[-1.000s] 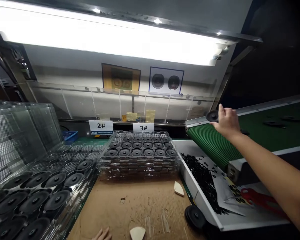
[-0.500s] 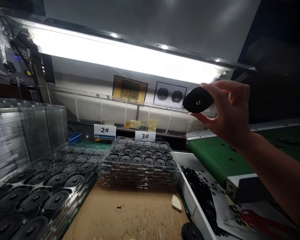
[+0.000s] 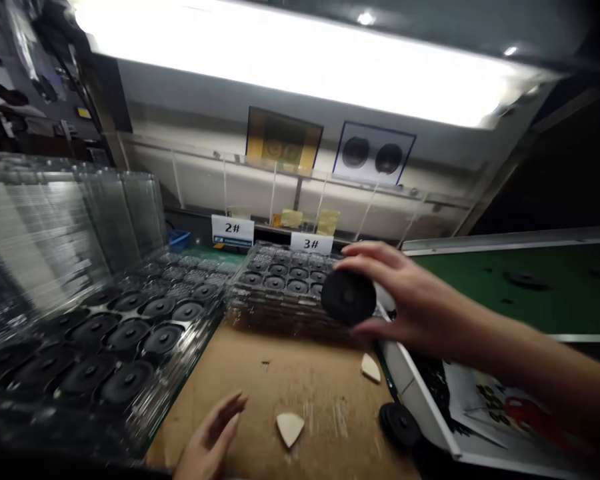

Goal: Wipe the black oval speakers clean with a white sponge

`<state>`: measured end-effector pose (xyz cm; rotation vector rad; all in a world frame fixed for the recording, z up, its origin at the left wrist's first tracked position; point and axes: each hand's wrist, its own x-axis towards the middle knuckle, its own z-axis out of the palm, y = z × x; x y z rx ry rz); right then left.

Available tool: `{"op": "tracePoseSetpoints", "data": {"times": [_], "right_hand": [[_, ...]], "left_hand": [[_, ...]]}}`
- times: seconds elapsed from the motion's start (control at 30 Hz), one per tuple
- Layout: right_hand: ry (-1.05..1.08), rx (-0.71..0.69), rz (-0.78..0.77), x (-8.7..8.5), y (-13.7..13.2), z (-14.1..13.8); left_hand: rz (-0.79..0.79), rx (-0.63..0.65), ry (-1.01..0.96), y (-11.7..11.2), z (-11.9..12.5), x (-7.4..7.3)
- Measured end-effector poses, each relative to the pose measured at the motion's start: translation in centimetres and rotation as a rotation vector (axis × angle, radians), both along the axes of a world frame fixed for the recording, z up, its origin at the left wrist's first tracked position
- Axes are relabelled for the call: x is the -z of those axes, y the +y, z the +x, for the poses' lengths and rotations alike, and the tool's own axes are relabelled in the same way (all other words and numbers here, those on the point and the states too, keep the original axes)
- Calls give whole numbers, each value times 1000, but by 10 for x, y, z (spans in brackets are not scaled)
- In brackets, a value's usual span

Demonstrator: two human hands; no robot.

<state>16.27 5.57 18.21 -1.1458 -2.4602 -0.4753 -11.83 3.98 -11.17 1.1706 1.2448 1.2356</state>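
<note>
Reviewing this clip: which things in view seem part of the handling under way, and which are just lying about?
Seemingly part of it:
- black disc, held in the right hand
- clear tray stack, likely, since it holds similar discs

Apparently just lying about:
- cream wedge, apart from the open left hand
- second cream wedge
- red tool, blurred

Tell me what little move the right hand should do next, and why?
Perhaps bring the black disc down toward the left hand. The right hand holds it up by its edge, while the left hand is at the near part of the brown board, fingers and thumb apart, with nothing seen between them.
</note>
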Motion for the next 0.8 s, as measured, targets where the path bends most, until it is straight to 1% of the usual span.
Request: {"op": "tracePoseSetpoints", "data": {"times": [0.03, 0.07, 0.1, 0.13, 0.17, 0.2, 0.23, 0.3, 0.33, 0.43, 0.5, 0.57, 0.63, 0.7, 0.8], "right_hand": [[31, -75, -108, 22, -4, -8], [66, -136, -201, 45, -10, -16], [105, -178, -282, 67, -16, -24], [150, -203, -356, 88, -24, -31], [199, -212, -427, 107, -31, -37], [252, -206, -494, 125, -39, -43], [308, -195, -550, 141, -46, -49], [427, -149, -625, 168, -58, -58], [488, -124, -652, 179, -63, -62], [670, -47, -719, 202, -75, -72], [754, 6, -756, 210, -80, -78], [785, 51, -769, 214, -81, -83], [767, 75, -764, 216, -80, -86], [713, 69, -724, 218, -77, -89], [598, -36, -583, 223, -70, -88]], "left_hand": [[-26, 69, -120, -10, 9, -19], [1, 83, -257, -19, 18, -38], [27, 133, -402, -27, 26, -54], [28, 193, -520, -34, 34, -67], [9, 250, -606, -40, 40, -75], [-37, 303, -655, -44, 45, -80], [-98, 347, -676, -48, 48, -82], [-225, 381, -704, -54, 50, -77], [-287, 381, -727, -56, 50, -74], [-430, 391, -836, -59, 47, -63], [-486, 413, -896, -58, 45, -61], [-502, 419, -933, -55, 44, -59], [-513, 397, -952, -52, 42, -57], [-519, 377, -959, -51, 40, -52], [-525, 331, -981, -50, 35, -45]]}}
